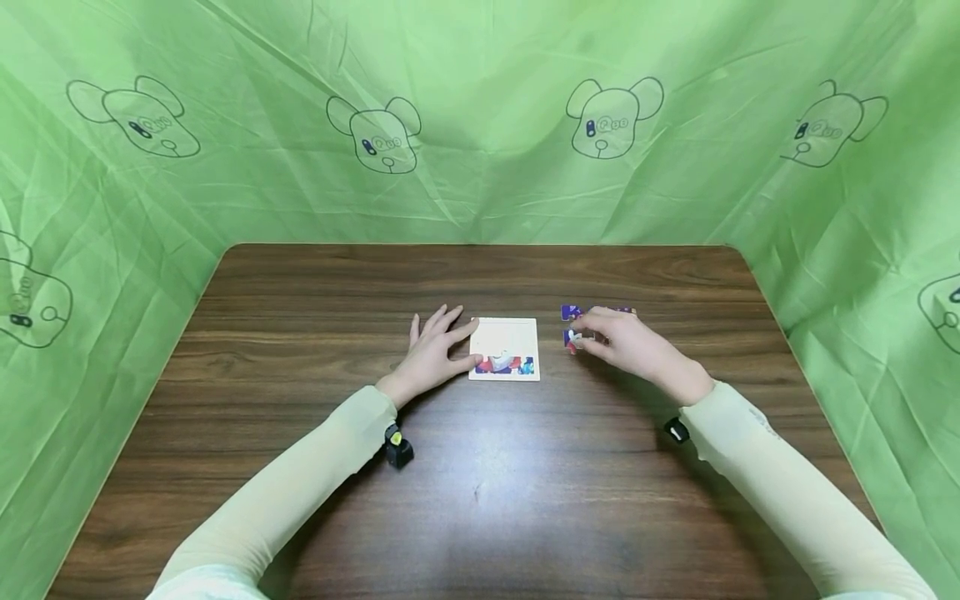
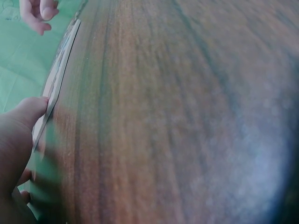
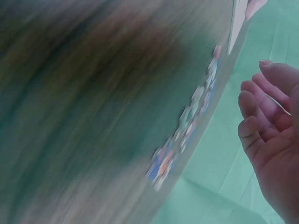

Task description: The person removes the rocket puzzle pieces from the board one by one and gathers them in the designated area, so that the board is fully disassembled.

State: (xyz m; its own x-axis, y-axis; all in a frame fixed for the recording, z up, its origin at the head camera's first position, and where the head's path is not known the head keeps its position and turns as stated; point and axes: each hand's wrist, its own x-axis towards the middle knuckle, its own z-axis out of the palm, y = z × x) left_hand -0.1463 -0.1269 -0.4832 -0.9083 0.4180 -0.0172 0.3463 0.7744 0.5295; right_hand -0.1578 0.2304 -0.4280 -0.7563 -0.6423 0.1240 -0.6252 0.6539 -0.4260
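A square white puzzle board (image 1: pixel 504 335) lies mid-table, with a strip of colourful fitted pieces (image 1: pixel 513 366) along its near edge. My left hand (image 1: pixel 429 354) rests at its left side with fingers spread; in the left wrist view the thumb (image 2: pixel 33 111) touches the board's edge (image 2: pixel 60 77). To the right of the board, my right hand (image 1: pixel 637 343) is over loose jigsaw pieces (image 1: pixel 571 339), partly covering them. In the right wrist view its fingers (image 3: pixel 249 103) are loosely bent with nothing between them, apart from the blurred row of pieces (image 3: pixel 161 164).
The brown wood-grain table (image 1: pixel 480 517) reaches to green cloth walls (image 1: pixel 480 192) with bear-head outlines at the back and both sides. Another loose piece (image 1: pixel 571 312) lies farther back, beside the right fingertips. A dark camera (image 1: pixel 397 447) hangs at the left wrist.
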